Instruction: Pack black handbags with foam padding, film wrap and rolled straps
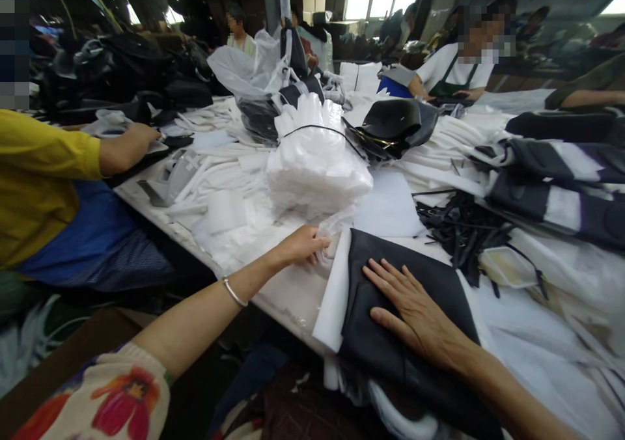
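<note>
My right hand (407, 303) lies flat, fingers spread, on a black leather-like bag (385, 251) near the table's front edge. White foam sheet (334, 297) sticks out along the bag's left side. To the left of the bag, my left hand (305, 245) is closed in a pinch on thin clear plastic film (336, 222). Behind that hand stands a big bundle of white plastic bags (317, 166), tied with a black band. A pale foam sheet (388, 202) lies just beyond the black bag.
A co-worker's yellow sleeve (49, 160) and hand are at the left edge of the table. Black straps (454, 225) lie in a tangle on the right, near stacked black bag pieces (537, 199). Another person in a green apron (452, 82) sits across the table.
</note>
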Available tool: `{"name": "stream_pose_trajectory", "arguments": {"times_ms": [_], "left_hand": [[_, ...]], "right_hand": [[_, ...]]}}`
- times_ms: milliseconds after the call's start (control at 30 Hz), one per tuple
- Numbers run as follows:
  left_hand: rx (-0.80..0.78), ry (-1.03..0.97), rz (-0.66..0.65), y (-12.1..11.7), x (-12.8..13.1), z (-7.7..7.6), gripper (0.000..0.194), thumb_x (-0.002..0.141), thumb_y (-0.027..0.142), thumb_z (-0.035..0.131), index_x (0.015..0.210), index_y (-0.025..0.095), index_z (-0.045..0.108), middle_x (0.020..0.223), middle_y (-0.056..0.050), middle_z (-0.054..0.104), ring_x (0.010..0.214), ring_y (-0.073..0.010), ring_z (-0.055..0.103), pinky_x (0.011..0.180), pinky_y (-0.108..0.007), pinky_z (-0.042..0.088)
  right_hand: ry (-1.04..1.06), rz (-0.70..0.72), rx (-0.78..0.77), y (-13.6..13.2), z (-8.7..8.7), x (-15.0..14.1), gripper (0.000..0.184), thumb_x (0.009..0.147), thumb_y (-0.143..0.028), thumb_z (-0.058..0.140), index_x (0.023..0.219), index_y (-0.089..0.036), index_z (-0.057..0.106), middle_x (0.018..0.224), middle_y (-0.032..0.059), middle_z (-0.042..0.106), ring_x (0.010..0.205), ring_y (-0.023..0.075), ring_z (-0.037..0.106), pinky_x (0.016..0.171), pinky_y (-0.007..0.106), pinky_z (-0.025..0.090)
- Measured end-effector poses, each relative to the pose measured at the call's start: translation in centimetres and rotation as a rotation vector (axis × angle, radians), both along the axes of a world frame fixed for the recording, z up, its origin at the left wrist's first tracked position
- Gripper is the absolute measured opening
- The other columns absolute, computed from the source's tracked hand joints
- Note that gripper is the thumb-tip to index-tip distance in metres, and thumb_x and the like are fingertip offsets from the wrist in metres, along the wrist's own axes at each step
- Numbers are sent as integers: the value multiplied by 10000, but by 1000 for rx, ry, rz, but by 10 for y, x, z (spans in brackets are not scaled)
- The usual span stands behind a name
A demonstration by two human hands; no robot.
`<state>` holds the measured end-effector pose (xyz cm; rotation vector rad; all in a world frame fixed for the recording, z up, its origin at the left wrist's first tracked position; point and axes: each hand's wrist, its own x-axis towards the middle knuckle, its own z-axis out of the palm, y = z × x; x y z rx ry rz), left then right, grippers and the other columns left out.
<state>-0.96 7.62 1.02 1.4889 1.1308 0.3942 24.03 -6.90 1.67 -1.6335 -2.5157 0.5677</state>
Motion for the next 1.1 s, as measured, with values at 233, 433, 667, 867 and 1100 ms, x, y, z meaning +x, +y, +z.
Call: {"name": "stream_pose_trajectory", "arguments": {"times_ms": [233, 433, 667, 867, 1100], "left_hand": [[-309, -411, 169, -40, -30, -13, 598, 721, 548, 748, 1113, 177, 492, 1146, -125, 619, 946, -217, 683, 740, -344, 592], [-163, -258, 386, -47, 2, -27, 329, 693, 291, 762, 896, 145, 547, 719, -28, 651, 573, -160, 654, 482, -246, 544], [-43, -373, 586, -40, 5, -26, 131, 789, 282, 531, 741, 162, 509, 685, -7, 578, 609, -122, 598, 580, -242, 545], [236, -256, 488, -39, 8, 9, 357, 889, 389, 445, 606, 177, 489, 555, 14, 502, 554, -126, 526, 584, -238, 462], [892, 295, -479, -47, 77, 35, 206, 915, 267, 438, 811, 171, 588, 802, -85, 659, 735, -223, 624, 663, -309, 459]], "right_hand": [[-10, 9, 49, -1, -7, 0, 654, 968, -544, 397, 1537, -349, 142, 1593, 11, 209, 1470, 267, 150, 1165, 629, 160], [-6, 26, 114, -2, -12, 3, 659, 963, -507, 429, 1538, -347, 149, 1584, 23, 242, 1457, 290, 199, 1154, 643, 183], [-18, 31, 139, -2, -16, 4, 670, 960, -511, 430, 1540, -357, 132, 1582, 14, 248, 1454, 285, 216, 1153, 634, 206], [-9, 23, 132, -2, -16, 4, 667, 961, -517, 432, 1539, -352, 144, 1585, 21, 248, 1455, 287, 218, 1159, 626, 190], [45, -8, 87, -2, -9, 0, 606, 941, -557, 457, 1459, -245, 413, 1494, 103, 437, 1374, 311, 384, 1116, 567, 311]]}}
